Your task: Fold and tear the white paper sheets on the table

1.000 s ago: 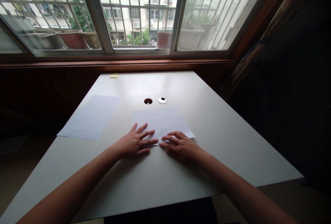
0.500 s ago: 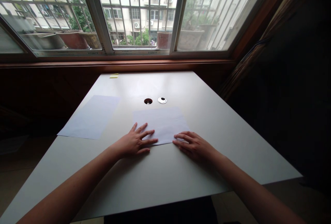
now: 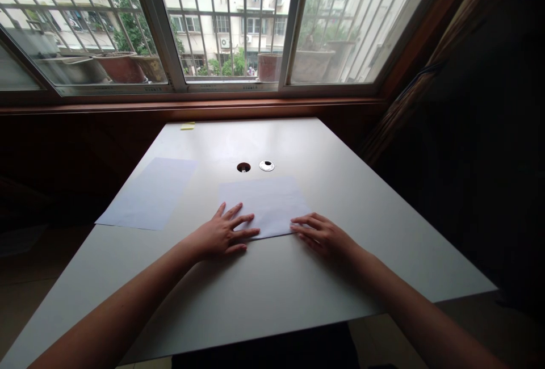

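Fingers spread apart, the bare left hand (image 3: 219, 235) rests on a white paper sheet (image 3: 268, 201) near the middle of the smooth white surface (image 3: 238, 301). The bare right hand (image 3: 327, 238) has bent fingers at the sheet's near right corner; whether they pinch it, I cannot tell. Another white sheet (image 3: 149, 193) lies by the surface's left edge.

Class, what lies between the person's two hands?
In the head view, part of the middle sheet, with its near edge, lies between the left hand and the right hand.
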A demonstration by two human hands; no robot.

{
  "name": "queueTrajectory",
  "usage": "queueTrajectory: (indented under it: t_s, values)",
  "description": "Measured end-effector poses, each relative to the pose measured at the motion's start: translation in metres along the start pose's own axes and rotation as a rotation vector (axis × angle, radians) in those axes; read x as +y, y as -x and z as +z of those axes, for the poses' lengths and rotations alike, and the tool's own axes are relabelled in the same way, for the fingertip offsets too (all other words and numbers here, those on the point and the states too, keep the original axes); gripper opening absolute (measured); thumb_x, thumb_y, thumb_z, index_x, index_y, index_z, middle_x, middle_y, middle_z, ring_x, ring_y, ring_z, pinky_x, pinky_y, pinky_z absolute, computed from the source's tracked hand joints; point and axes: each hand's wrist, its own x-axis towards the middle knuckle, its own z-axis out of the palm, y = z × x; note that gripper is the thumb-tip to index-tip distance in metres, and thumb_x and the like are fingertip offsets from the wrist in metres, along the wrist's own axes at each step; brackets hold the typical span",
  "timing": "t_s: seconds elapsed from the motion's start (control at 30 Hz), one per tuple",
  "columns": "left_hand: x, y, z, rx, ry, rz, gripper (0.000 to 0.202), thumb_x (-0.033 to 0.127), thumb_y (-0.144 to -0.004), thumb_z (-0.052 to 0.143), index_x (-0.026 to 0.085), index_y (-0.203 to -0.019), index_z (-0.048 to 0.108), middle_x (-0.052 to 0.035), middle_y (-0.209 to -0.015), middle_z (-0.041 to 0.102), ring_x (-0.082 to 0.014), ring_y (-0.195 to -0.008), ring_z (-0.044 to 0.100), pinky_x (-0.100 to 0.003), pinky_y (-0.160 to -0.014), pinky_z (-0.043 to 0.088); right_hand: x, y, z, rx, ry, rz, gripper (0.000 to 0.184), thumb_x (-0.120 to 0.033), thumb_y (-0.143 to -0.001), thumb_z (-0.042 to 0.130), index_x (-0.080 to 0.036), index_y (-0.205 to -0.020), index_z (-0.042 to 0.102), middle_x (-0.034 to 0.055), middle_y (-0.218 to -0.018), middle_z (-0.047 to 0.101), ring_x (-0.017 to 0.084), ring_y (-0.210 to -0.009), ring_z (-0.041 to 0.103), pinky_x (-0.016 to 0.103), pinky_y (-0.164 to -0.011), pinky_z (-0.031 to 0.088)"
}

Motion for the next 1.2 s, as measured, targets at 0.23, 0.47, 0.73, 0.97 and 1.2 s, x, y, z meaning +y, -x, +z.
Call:
queueTrajectory:
  t_s: [0.23, 0.47, 0.73, 0.97, 1.2]
  values:
    - [0.000, 0.000, -0.001, 0.005, -0.008, -0.001, 0.054, 0.055, -0.098, 0.044, 0.047, -0.150, 0.029, -0.0020, -0.158, 0.033, -0.0410, -0.148, 0.016, -0.071, -0.113, 0.012, -0.017, -0.024, 0.007, -0.058, 0.026, -0.042, 0.041, -0.026, -0.097, 0.052, -0.028, -0.138, 0.055, 0.0091, -0.134, 0.060, 0.025, -0.119, 0.054, 0.046, -0.099, 0.050]
    - [0.000, 0.000, 0.001, 0.007, -0.009, -0.006, 0.055, 0.054, -0.099, 0.044, 0.047, -0.151, 0.027, -0.0028, -0.158, 0.033, -0.0414, -0.148, 0.016, -0.073, -0.112, 0.014, -0.037, -0.036, 0.027, -0.127, 0.026, -0.071, 0.047, -0.036, -0.097, 0.054, -0.027, -0.144, 0.050, 0.0088, -0.139, 0.057, 0.026, -0.126, 0.048, 0.045, -0.104, 0.044]
    - [0.001, 0.000, 0.001, 0.022, -0.013, -0.002, 0.055, 0.054, -0.098, 0.045, 0.046, -0.150, 0.029, -0.0030, -0.158, 0.033, -0.0414, -0.148, 0.016, -0.072, -0.112, 0.014, -0.041, -0.042, 0.028, -0.184, 0.080, -0.040, 0.049, -0.043, -0.098, 0.051, -0.034, -0.146, 0.045, 0.0049, -0.141, 0.055, 0.028, -0.122, 0.046, 0.047, -0.104, 0.040]
    - [0.000, 0.000, 0.003, 0.034, -0.014, 0.005, 0.056, 0.053, -0.098, 0.046, 0.045, -0.151, 0.029, -0.0032, -0.157, 0.034, -0.0402, -0.148, 0.015, -0.071, -0.114, 0.012, -0.044, -0.050, 0.028, -0.193, 0.090, -0.090, 0.046, -0.043, -0.098, 0.051, -0.034, -0.144, 0.049, 0.0057, -0.142, 0.054, 0.027, -0.121, 0.045, 0.047, -0.104, 0.039]
    - [-0.001, 0.001, 0.001, 0.015, -0.015, 0.000, 0.056, 0.055, -0.098, 0.044, 0.044, -0.151, 0.029, -0.0032, -0.158, 0.033, -0.0401, -0.148, 0.015, -0.071, -0.113, 0.013, -0.034, -0.047, 0.027, -0.173, 0.053, -0.117, 0.043, -0.039, -0.098, 0.052, -0.031, -0.140, 0.053, 0.0078, -0.140, 0.056, 0.025, -0.120, 0.050, 0.046, -0.103, 0.044]
